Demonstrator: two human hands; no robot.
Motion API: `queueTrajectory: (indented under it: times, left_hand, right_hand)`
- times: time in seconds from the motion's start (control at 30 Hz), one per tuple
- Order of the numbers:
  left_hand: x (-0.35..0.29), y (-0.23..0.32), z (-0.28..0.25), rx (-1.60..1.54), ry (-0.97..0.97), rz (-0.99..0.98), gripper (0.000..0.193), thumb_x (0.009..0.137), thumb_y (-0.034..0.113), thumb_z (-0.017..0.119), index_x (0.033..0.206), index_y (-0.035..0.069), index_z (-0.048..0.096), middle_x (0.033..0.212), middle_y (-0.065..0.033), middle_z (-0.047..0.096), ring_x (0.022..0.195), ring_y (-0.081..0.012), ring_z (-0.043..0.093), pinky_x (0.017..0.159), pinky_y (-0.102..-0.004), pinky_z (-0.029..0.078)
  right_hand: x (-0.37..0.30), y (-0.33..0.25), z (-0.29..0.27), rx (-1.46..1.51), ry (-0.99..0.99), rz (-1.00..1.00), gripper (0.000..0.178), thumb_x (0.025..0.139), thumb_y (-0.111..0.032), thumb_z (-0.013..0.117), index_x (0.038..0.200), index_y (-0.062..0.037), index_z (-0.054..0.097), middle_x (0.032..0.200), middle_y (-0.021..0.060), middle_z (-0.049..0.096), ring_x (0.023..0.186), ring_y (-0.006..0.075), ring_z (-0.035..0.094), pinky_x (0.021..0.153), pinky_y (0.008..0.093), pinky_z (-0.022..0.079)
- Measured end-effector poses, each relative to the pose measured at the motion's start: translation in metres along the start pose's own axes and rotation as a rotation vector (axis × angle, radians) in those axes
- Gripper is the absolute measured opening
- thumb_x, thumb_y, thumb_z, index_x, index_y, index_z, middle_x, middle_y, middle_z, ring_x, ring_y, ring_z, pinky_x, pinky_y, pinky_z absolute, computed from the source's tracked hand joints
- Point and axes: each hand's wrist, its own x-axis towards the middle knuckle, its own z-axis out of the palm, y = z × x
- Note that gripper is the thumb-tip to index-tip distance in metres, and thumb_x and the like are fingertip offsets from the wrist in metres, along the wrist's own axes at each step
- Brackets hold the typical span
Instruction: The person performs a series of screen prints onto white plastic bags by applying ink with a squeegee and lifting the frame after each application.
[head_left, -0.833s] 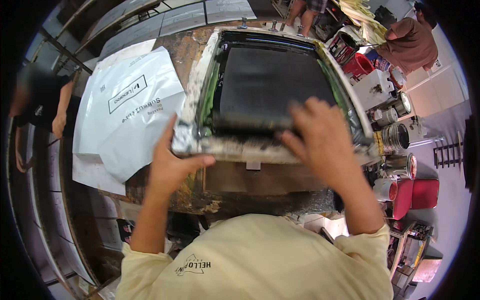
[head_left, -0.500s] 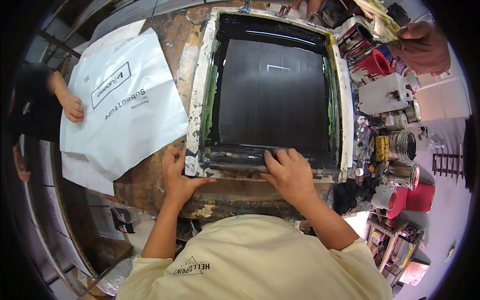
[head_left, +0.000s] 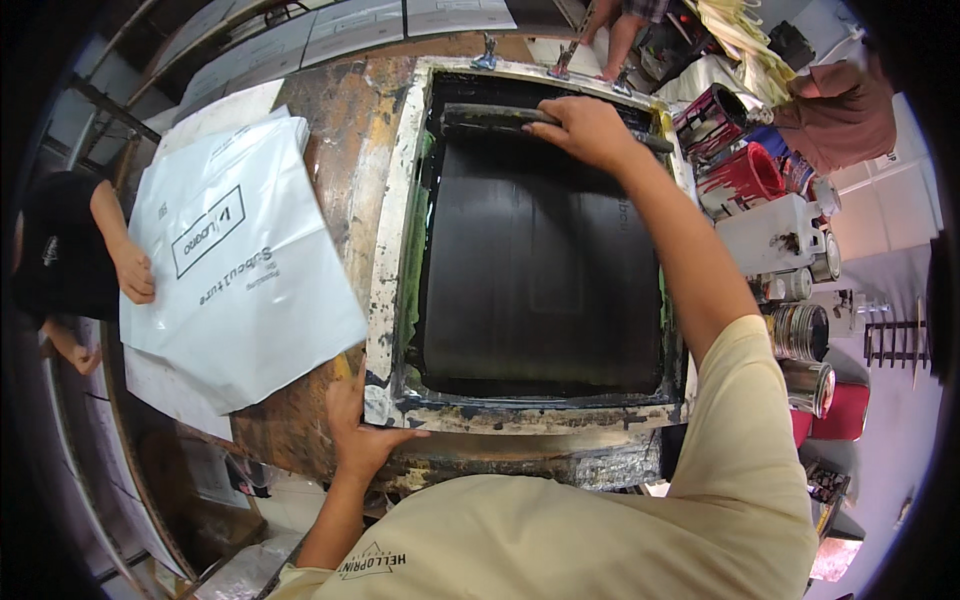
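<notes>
My right hand (head_left: 590,132) grips the long dark squeegee (head_left: 480,117) across the far end of a screen-printing frame (head_left: 384,300). The frame's pale rim is smeared with ink, and its dark mesh (head_left: 540,270) is coated black, with green along the sides. At the near left corner, my left hand (head_left: 358,432) lies against the rim, its thumb stretched along the near edge and its fingers pointing up the left side. To the left lie white printed plastic bags (head_left: 300,330), one over another. What is under the screen is hidden.
A co-worker's hand (head_left: 134,275) rests on the bags' left side. Hinge clamps (head_left: 486,55) hold the frame's far edge. Ink-stained buckets (head_left: 745,175), a white jug (head_left: 768,235) and tins (head_left: 806,385) crowd the right. Another person's legs (head_left: 625,45) show beyond the far edge.
My right hand has pushed the squeegee from the near end of the screen to the far end. My left hand stays at the corner. The view has shifted, showing more beyond the table.
</notes>
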Motion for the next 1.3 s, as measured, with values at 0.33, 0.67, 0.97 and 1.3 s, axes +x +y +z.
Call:
queueTrajectory:
  times: [0.33,0.67,0.97,1.3]
  left_hand:
    - [-0.015,-0.002,0.008,0.087,0.075,0.076,0.124,0.057,0.057,0.1,0.158,0.0,0.056,0.109,-0.0091,0.069,0.105,-0.0321,0.052,0.1,-0.0468,0.04]
    - [-0.01,0.011,0.012,-0.283,0.112,-0.028,0.106,0.066,0.034,0.105,0.155,-0.001,0.058,0.129,-0.0173,0.073,0.116,-0.0395,0.064,0.104,-0.0482,0.049]
    - [0.042,0.102,-0.029,-0.89,0.351,0.2,0.096,0.089,0.029,0.094,0.165,0.0,0.043,0.149,-0.0155,0.06,0.138,-0.0258,0.057,0.119,-0.0405,0.043]
    - [-0.024,0.057,0.059,0.605,-0.179,0.104,0.126,0.091,0.093,0.051,0.173,0.0,0.029,0.18,-0.0306,0.017,0.169,-0.0478,0.003,0.121,-0.0818,-0.011]
  right_hand:
    - [-0.088,-0.061,0.023,-0.077,0.121,0.08,0.039,0.1,-0.05,0.072,0.105,-0.0123,0.068,0.096,0.0125,0.068,0.097,0.037,0.07,0.078,0.0522,0.056]
    - [-0.256,-0.251,-0.065,0.086,-0.064,0.182,0.034,0.089,-0.028,0.083,0.106,-0.007,0.063,0.097,0.0124,0.061,0.095,0.0342,0.065,0.076,0.0492,0.059]
    - [-0.204,-0.249,-0.176,-0.252,0.489,0.082,0.029,0.092,-0.027,0.071,0.114,-0.0074,0.069,0.093,0.0117,0.061,0.093,0.0343,0.062,0.092,0.0489,0.041]
    - [-0.144,-0.212,-0.241,-0.323,0.559,0.046,0.037,0.102,-0.038,0.064,0.114,-0.0045,0.076,0.099,0.0186,0.075,0.095,0.0385,0.07,0.09,0.0445,0.048]
